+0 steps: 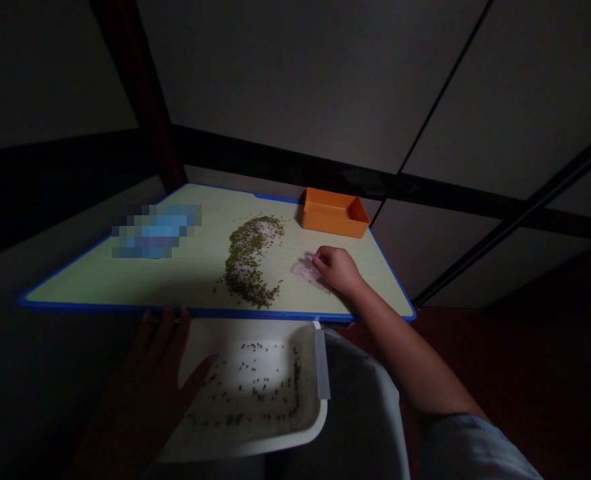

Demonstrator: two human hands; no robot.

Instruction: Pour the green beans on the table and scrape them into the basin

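On a small pale-green table (205, 267) lies a curved heap of small green beans mixed with pale, pinkish-white grains (248, 250). To the right of it is a small thin patch of pale grains (305, 272) without green ones. My right hand (339, 268) rests over this patch, its fingers pinched together; whatever is between them is too small to see. My left hand (162, 373), dim in shadow, has its fingers spread at the left side of a white plastic basin (305, 433). Dark beans lie scattered over the basin's bottom, below the table's front edge.
An orange open box (332, 223) stands at the table's far right corner. A blurred blue item (160, 230) lies at the left. The table has a raised blue rim (125, 308). Pale panels (285, 80) rise behind, and a dark reddish floor (480, 353) shows at right.
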